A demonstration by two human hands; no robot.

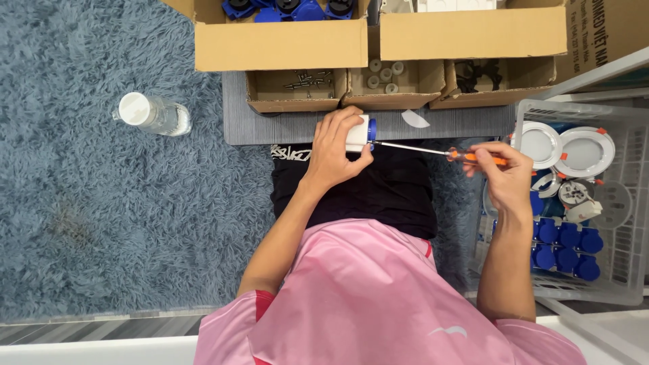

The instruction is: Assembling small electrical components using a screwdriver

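Observation:
My left hand grips a small white part with a blue rim, held over my lap. My right hand holds an orange-handled screwdriver. Its metal shaft runs leftward, and the tip meets the blue rim of the white part. A grey mat lies just beyond my hands on the blue shaggy carpet.
Three small open cardboard trays sit on the mat: screws, white round pieces, black pieces. Larger boxes stand behind. A white wire basket at right holds round white lamps and blue parts. A plastic bottle lies left.

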